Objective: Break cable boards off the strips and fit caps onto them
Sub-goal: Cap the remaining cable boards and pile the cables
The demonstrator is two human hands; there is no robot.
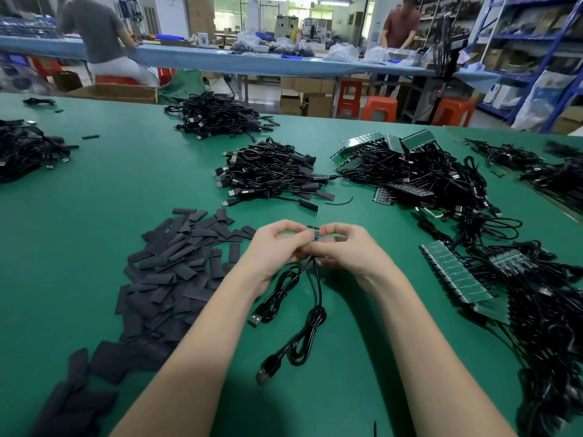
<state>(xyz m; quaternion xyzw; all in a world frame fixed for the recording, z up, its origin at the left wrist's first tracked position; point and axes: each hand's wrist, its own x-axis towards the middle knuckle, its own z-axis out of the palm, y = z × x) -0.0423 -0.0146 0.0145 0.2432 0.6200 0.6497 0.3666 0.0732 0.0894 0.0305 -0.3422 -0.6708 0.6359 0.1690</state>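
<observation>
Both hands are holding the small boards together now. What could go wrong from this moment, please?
1. The left hand and right hand pinch a small piece of joined boards; an uneven snap might crack a board instead of separating it cleanly.
2. Two cables hang from the boards down to the green table; bending may strain where they join.
3. The loose caps lie beside the left forearm, which could brush them away.

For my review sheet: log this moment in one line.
both hands pinch small board piece | two cables hang down | caps pile left, untouched
</observation>
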